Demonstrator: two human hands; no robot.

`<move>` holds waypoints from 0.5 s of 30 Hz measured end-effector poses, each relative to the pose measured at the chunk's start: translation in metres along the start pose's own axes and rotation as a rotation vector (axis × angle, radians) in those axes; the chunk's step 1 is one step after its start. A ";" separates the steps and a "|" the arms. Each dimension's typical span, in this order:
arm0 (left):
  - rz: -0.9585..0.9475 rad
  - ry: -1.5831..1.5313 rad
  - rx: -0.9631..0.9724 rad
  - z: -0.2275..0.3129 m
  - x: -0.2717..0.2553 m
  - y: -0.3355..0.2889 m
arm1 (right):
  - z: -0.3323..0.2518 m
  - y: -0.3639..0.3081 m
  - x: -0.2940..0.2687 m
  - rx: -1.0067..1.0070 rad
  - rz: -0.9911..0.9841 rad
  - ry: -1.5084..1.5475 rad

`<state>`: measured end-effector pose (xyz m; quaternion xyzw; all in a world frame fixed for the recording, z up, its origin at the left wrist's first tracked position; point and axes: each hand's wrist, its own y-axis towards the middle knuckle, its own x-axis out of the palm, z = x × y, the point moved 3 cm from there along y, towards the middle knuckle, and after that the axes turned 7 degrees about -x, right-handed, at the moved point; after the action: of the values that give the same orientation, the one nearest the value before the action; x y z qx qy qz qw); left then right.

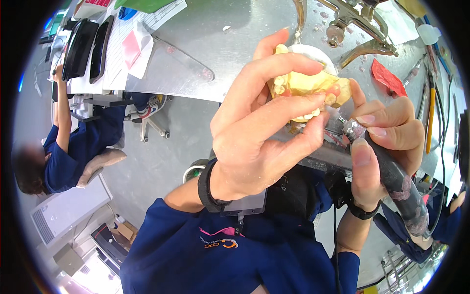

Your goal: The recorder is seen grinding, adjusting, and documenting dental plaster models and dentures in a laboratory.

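My left hand (264,112) is closed round a yellow plaster dental model (306,84) with pink patches and pale teeth along its edges. Its thumb and fingertips press on the tooth side of the model. In my right hand (394,130) is a dark grey rotary handpiece (397,179), gripped near its nose by thumb and fingers and smeared with pinkish residue. The nose of the handpiece points at the model's lower right edge; whether the tip touches is hard to tell. Behind the model shows part of a round white piece (320,55).
A metal articulator frame (360,27) stands at the bench's far side. Right of it lie a red sheet (387,78) and several slim tools, one a yellow-handled tool (431,120). Papers with a pink slip (131,50) lie left. A seated co-worker (93,137) is at far left.
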<state>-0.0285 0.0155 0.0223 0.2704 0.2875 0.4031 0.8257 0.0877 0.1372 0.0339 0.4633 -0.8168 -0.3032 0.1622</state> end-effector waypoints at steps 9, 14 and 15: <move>-0.012 0.008 -0.014 0.005 0.002 0.001 | -0.001 -0.001 -0.002 0.005 -0.014 -0.011; -0.015 0.001 -0.035 0.004 0.002 0.000 | -0.001 -0.001 -0.002 0.007 -0.012 -0.024; -0.015 0.002 -0.033 0.004 0.001 0.000 | -0.001 -0.001 -0.002 0.014 0.000 -0.033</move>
<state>-0.0244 0.0154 0.0247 0.2542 0.2836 0.4019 0.8327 0.0902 0.1381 0.0338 0.4592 -0.8215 -0.3051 0.1452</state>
